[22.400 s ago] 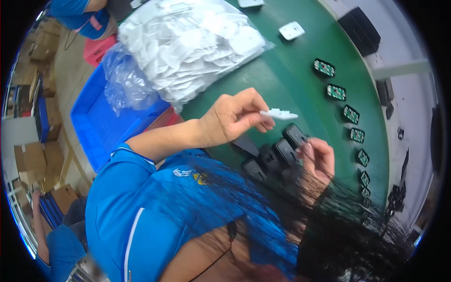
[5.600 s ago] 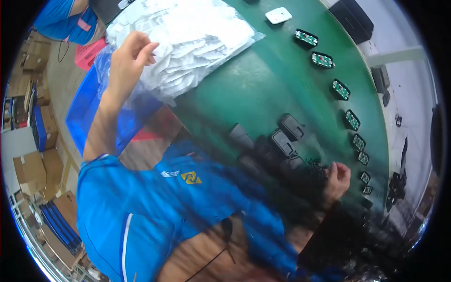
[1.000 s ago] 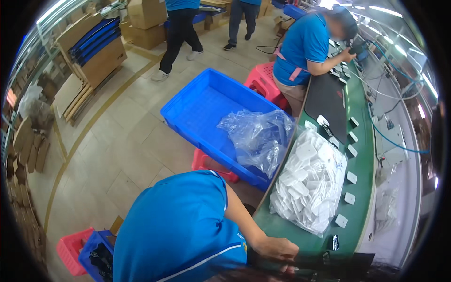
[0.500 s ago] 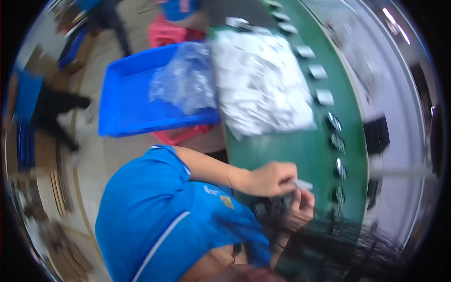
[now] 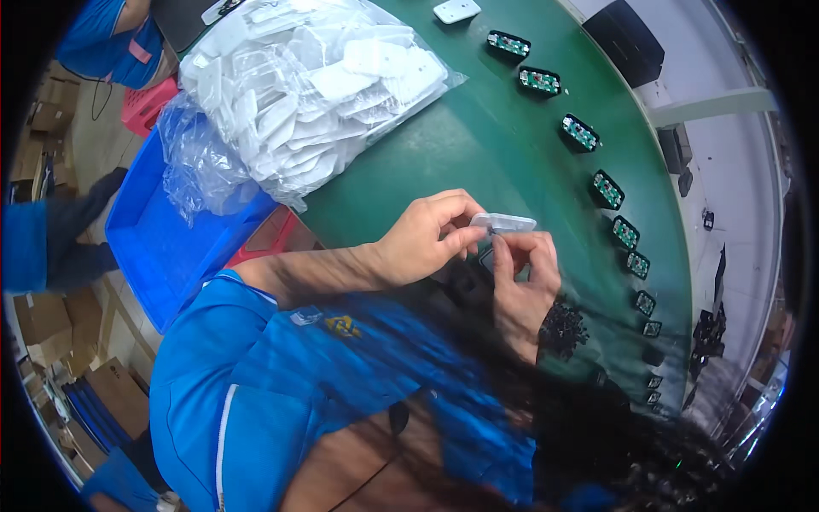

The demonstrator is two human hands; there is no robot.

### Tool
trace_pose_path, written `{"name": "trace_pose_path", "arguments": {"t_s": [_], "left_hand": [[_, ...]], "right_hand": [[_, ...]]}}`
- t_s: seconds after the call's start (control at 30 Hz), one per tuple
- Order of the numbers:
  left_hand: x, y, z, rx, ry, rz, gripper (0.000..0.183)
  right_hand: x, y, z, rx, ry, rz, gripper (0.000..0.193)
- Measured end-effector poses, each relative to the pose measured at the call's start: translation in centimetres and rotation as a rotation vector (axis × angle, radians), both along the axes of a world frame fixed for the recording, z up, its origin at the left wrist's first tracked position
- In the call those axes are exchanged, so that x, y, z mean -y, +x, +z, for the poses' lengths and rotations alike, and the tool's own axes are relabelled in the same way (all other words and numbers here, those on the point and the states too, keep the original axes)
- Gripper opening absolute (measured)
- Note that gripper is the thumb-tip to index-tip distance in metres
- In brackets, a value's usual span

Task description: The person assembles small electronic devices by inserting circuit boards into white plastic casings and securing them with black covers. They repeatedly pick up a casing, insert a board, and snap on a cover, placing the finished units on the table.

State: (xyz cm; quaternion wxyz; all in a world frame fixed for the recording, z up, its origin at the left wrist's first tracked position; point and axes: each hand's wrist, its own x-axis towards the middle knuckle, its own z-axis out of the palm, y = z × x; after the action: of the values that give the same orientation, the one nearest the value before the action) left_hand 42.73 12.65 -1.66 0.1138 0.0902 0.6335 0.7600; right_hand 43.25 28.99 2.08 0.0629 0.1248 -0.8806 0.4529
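Note:
My left hand (image 5: 426, 237) and my right hand (image 5: 527, 286) meet over the near part of the green table. Between them is a small whitish plastic cover (image 5: 508, 223), with a rounded oblong shape. My left thumb and fingers pinch its left end. The right thumb and fingertips close on its near edge. Something tiny and dark sits at the fingertips, too small to name. Strands of dark hair hang across the lower part and hide some of what lies under my hands. A large clear bag of white plastic covers (image 5: 316, 85) lies beyond my left hand.
Black cases with green circuit boards (image 5: 607, 189) run in a curved row along the right side of the green table (image 5: 418, 158). A white-covered one (image 5: 456, 10) stands farther up. On the left, a blue tray (image 5: 162, 256) holds clear plastic film (image 5: 205, 162). Co-workers stand at left.
The view has turned, so the bag and tray sit farther left and the open cases show more plainly. My hands stay together on the white cover, which now shows more of its face.

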Motion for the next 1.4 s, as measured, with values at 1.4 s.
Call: {"name": "trace_pose_path", "arguments": {"t_s": [1.4], "left_hand": [[3.7, -7.3, -3.2, -0.23, -0.508, 0.314, 0.01]], "right_hand": [[2.4, -20.3, -2.9, -0.189, 0.092, 0.151, 0.03]]}}
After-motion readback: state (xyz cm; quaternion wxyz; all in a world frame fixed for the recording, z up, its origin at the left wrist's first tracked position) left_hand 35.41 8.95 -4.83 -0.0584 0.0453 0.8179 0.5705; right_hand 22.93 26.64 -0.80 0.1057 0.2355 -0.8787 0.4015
